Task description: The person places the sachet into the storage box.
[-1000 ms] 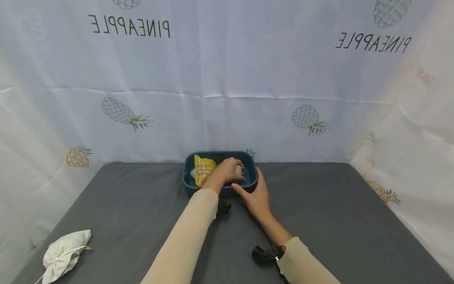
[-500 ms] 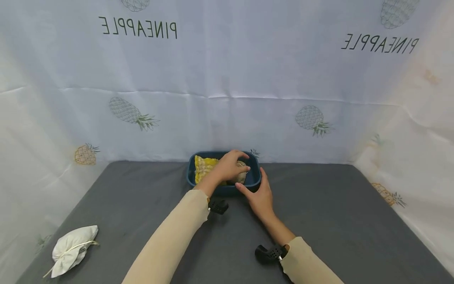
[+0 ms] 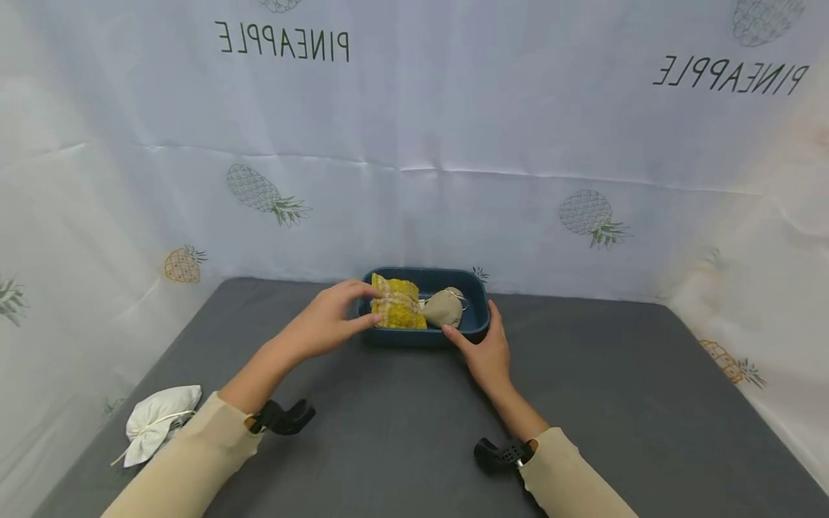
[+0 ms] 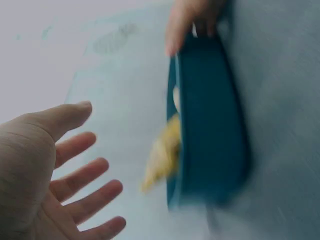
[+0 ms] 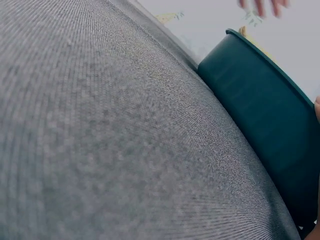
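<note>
A dark blue rectangular bin [image 3: 404, 338] stands at the back edge of the table. Inside it, a yellow patterned pouch [image 3: 403, 306] lies at the left, and a round beige drawstring pouch [image 3: 444, 309] sits beside it toward the right. My left hand [image 3: 330, 316] is spread near the bin's left end, thumb and fingers apart and holding nothing; in the left wrist view the yellow pouch [image 4: 165, 152] sticks up past the rim. With its thumb at the front rim and fingers round the right end, my right hand [image 3: 487, 356] grips the bin.
On the table's left side lies a white drawstring pouch [image 3: 162, 417], partly behind the left sleeve [image 3: 188, 460]. A pale curtain [image 3: 414, 129] with pineapple prints hangs right behind the bin. Dark grey cloth [image 3: 388, 432] covers the table.
My left hand has let go of the beige pouch and moved left, out of the bin. My right hand keeps its place on the bin. The head view has turned slightly left.
</note>
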Motion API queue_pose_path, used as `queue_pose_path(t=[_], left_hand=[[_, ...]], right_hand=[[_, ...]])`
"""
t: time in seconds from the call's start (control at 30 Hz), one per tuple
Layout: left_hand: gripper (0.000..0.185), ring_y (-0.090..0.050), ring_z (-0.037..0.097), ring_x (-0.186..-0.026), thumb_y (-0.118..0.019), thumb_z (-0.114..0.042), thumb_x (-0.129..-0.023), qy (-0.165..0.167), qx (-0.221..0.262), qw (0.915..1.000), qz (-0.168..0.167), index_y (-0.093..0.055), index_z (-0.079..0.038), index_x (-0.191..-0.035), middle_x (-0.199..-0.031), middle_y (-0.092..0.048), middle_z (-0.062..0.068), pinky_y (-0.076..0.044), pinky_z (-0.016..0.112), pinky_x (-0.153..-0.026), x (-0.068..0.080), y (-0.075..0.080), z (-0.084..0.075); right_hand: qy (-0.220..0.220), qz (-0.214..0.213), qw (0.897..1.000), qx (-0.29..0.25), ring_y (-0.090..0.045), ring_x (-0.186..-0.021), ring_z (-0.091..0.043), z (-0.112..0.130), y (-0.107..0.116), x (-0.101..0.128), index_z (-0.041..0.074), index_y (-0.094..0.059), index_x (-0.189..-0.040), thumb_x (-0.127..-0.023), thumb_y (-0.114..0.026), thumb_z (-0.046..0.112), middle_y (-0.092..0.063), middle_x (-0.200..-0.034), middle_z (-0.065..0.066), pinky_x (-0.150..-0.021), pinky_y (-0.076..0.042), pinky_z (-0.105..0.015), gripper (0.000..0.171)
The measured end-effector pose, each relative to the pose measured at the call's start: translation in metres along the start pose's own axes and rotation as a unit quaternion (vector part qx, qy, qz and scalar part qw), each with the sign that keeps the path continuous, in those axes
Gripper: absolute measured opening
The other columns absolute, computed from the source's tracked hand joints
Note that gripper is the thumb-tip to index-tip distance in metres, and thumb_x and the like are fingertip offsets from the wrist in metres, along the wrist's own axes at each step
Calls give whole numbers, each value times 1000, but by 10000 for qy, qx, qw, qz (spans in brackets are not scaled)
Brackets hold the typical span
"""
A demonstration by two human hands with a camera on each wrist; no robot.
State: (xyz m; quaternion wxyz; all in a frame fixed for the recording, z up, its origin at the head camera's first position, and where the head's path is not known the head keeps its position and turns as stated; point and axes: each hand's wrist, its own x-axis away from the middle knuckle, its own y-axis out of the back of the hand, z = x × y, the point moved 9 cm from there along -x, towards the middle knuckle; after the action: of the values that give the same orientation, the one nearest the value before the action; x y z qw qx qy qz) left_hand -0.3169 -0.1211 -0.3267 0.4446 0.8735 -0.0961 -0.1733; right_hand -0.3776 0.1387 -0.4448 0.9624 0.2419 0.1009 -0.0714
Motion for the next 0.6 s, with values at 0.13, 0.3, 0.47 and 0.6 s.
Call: queue_pose_path(t=[0.13, 0.3, 0.47, 0.6], left_hand=[[43, -52, 35, -136, -70, -33, -97, 184, -80, 9987, -470, -61, -18, -136, -145, -56, 9, -45, 61, -105, 48, 21, 28], [42, -57, 20, -129, -77, -30, -91, 23, -482, 9899, -1337, -65, -26, -130, -136, -64, 2, -50, 41, -99, 109, 38, 46], [55, -43, -18, -127, -88, -21, -79, -96, -609, 9797, -1910, -66, -29, -129, -134, -61, -13, -31, 0, -96, 157, 49, 60], [65, -34, -27, -128, -89, -17, -76, 254, -480, 9762, -2100, -63, -28, -134, -137, -51, -30, -22, -6, -93, 187, 59, 81]], right_hand=[[-33, 48, 10000, 20, -31, -151, -40, 1, 1, 0, 16, -18, -163, -84, -77, 55, -24, -168, -16, -118, -30, -65, 106], [-44, 29, 10000, 32, -30, -152, -41, 1, 2, -1, 16, -18, -163, -84, -77, 54, -24, -168, -17, -118, -29, -65, 106], [-85, 28, 9999, 62, -29, -152, -41, 1, 2, -1, 16, -18, -163, -84, -77, 55, -24, -168, -17, -118, -29, -65, 106], [-82, 67, 9999, 52, -29, -152, -41, 1, 1, 0, 16, -17, -163, -84, -77, 55, -23, -168, -17, -118, -29, -66, 107]])
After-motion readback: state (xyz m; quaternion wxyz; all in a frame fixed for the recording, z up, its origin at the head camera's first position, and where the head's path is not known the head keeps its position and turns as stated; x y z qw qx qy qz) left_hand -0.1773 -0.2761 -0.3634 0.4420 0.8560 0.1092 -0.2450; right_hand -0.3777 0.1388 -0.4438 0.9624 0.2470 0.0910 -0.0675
